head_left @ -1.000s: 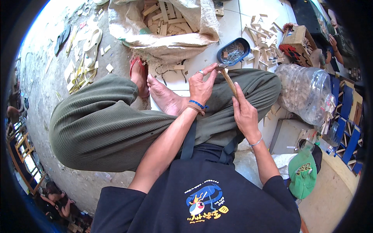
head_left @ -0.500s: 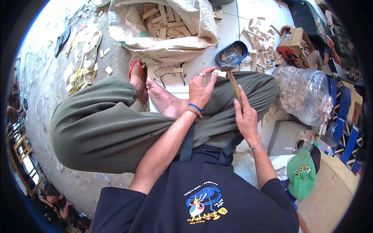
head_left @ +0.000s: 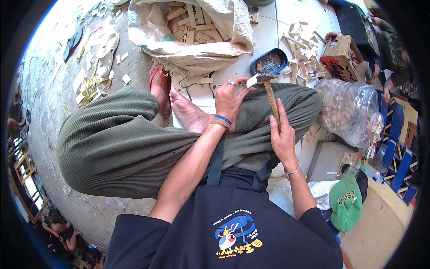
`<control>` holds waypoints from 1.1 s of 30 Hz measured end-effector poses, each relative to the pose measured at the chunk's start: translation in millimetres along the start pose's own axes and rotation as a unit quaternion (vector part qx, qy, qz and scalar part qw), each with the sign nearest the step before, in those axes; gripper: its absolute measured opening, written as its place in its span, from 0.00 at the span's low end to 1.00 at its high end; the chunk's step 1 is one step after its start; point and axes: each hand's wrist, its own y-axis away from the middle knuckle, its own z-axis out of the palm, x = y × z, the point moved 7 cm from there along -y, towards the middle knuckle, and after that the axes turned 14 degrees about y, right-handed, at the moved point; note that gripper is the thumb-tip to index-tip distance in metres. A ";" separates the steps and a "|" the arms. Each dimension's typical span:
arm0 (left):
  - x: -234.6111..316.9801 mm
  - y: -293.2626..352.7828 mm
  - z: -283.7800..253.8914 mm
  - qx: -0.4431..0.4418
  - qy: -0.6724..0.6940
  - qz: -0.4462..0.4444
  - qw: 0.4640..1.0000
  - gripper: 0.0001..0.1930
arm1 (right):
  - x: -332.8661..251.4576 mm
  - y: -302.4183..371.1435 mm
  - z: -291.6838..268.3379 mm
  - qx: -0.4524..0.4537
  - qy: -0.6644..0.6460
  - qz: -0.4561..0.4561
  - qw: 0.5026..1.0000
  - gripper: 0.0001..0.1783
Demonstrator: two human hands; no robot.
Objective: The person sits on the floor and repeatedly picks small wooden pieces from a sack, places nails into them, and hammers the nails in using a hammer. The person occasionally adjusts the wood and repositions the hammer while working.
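My right hand (head_left: 283, 136) is wrapped round the wooden handle of a hammer (head_left: 271, 101), whose dark metal head lies against a small pale wood block (head_left: 253, 80). My left hand (head_left: 229, 102) pinches that block between thumb and fingers above my right thigh. Whether a nail is in the block is too small to tell. Just beyond the hammer head sits a blue oval tub (head_left: 283, 64) with many thin nails in it.
A white woven sack (head_left: 148, 33) of wood pieces stands ahead. Wood strips (head_left: 301, 49) lie on the white tiles beyond the tub. To the right are a clear plastic bottle (head_left: 342, 105), a cardboard box (head_left: 342, 51) and a green cap (head_left: 346, 206). Another person's arm (head_left: 388, 87) shows at far right.
The hammer head has shifted slightly right, and the wood block has turned so more of its face shows. My left hand has moved slightly left. Both hands keep their grip.
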 end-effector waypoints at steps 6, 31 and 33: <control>-5.4 -9.3 -3.9 0.026 0.014 -0.012 0.999 0.19 | -10.2 1.2 5.5 0.012 0.032 -0.095 0.995 0.35; -17.2 -6.1 -4.1 0.031 0.029 -0.039 0.998 0.17 | -12.8 2.1 25.4 0.034 0.081 -0.115 0.989 0.37; -16.0 -3.4 -4.4 0.027 0.014 -0.043 0.999 0.16 | -11.9 5.2 21.6 0.045 0.055 -0.106 0.992 0.37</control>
